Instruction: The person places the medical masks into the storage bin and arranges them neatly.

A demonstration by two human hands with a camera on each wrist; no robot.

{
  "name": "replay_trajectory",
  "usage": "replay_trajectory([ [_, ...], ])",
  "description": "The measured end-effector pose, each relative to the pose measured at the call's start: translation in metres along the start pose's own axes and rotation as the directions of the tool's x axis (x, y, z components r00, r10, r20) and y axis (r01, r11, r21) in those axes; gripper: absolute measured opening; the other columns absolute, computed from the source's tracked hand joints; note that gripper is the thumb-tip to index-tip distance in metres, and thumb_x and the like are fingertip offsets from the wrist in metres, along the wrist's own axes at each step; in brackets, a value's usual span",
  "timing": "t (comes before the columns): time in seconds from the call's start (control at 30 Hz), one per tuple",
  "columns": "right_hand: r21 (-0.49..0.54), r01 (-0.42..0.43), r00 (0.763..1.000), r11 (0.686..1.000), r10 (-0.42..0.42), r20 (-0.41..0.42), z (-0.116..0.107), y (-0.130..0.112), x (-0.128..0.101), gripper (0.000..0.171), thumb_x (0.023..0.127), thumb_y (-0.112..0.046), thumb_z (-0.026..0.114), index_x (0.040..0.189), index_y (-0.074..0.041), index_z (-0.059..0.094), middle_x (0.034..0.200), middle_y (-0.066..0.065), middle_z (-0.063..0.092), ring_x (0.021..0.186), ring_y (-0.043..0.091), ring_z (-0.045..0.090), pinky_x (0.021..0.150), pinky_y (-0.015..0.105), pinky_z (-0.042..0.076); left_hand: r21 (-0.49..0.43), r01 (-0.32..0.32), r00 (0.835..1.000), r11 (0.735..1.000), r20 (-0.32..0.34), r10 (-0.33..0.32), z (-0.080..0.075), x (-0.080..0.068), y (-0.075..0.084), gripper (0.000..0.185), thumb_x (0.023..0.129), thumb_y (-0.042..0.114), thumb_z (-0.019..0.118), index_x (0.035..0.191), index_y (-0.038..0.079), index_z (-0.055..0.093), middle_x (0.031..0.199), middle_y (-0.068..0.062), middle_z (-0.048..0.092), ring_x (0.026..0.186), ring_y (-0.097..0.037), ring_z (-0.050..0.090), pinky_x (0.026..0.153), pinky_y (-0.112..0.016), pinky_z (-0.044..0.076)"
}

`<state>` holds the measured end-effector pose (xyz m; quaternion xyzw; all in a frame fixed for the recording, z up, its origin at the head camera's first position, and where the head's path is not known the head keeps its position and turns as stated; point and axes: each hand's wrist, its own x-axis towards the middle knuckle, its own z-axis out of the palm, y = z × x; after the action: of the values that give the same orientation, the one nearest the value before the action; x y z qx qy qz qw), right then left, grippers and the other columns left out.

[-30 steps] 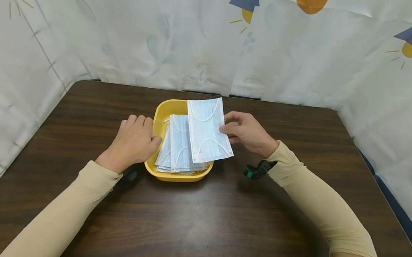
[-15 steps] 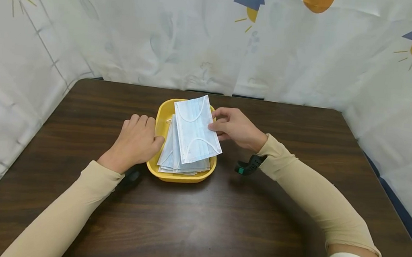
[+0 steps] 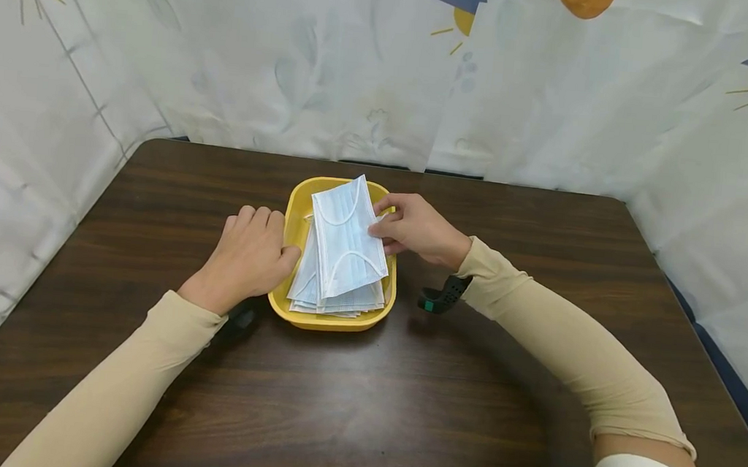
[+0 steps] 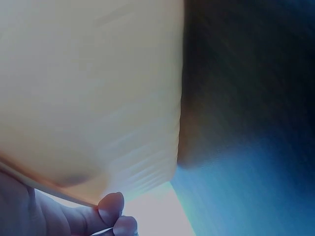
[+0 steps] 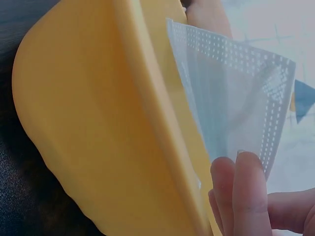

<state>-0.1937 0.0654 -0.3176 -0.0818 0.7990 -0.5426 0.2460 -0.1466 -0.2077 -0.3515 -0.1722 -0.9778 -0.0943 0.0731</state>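
A yellow tray (image 3: 293,216) sits mid-table and holds a stack of light blue face masks (image 3: 307,279). My right hand (image 3: 414,228) pinches the right edge of one face mask (image 3: 346,235) and holds it just over the stack. In the right wrist view the same mask (image 5: 236,93) hangs over the tray's yellow wall (image 5: 98,132), with my fingertips (image 5: 243,182) on its corner. My left hand (image 3: 250,253) rests against the tray's left rim, fingers lying on the table. The left wrist view shows the tray's side (image 4: 88,88) close up.
The dark wooden table (image 3: 361,401) has bare room in front and to both sides. A white patterned curtain (image 3: 361,64) encloses it at the back and sides. A black wrist strap with a green mark (image 3: 437,301) sits under my right wrist.
My right hand has carried the mask leftward, from beside the tray's right edge to over the stack. The left hand has stayed on the tray's rim.
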Motion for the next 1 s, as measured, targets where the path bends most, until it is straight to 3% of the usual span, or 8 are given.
replay_trajectory([
  [0.4,-0.010,-0.051,0.998,0.999,0.051,0.046,0.007,-0.003,-0.001,0.030,0.098,-0.008,0.065,0.125,-0.002,0.053,0.091,0.010,0.070,0.063,0.015,0.067,0.072,0.036,0.063,-0.015,0.007,1.000,1.000,0.013,-0.007,-0.002,0.001,0.001,0.022,0.090,0.022,0.045,0.081,0.002,0.048,0.078,-0.013,0.046,0.078,-0.033,0.040,0.067,-0.039,0.030],
  [0.6,0.012,-0.061,0.995,0.998,0.060,0.080,0.003,-0.003,-0.005,0.035,0.103,-0.027,0.061,0.128,-0.003,0.057,0.108,0.018,0.072,0.085,0.022,0.077,0.083,0.044,0.064,-0.022,0.010,0.999,1.000,0.034,-0.010,-0.001,-0.001,0.000,0.022,0.090,0.021,0.044,0.080,0.002,0.048,0.078,-0.013,0.046,0.078,-0.033,0.039,0.067,-0.039,0.030],
  [0.77,0.111,-0.070,0.994,0.991,0.059,0.095,-0.004,-0.002,-0.010,0.055,0.105,-0.047,0.051,0.134,0.000,0.055,0.121,0.026,0.070,0.096,0.030,0.078,0.085,0.045,0.063,-0.021,0.008,0.999,1.000,0.043,-0.007,-0.001,-0.001,0.000,0.023,0.091,0.022,0.043,0.083,0.001,0.048,0.080,-0.014,0.046,0.081,-0.034,0.040,0.069,-0.041,0.031],
  [1.0,0.191,-0.094,0.991,0.977,0.074,0.111,-0.016,0.001,-0.018,0.076,0.104,-0.063,0.041,0.145,0.001,0.050,0.125,0.025,0.071,0.105,0.030,0.078,0.088,0.044,0.062,-0.034,0.014,0.999,0.999,0.042,-0.013,-0.003,-0.001,0.000,0.023,0.091,0.022,0.043,0.082,0.001,0.048,0.080,-0.014,0.046,0.081,-0.033,0.039,0.069,-0.040,0.030],
])
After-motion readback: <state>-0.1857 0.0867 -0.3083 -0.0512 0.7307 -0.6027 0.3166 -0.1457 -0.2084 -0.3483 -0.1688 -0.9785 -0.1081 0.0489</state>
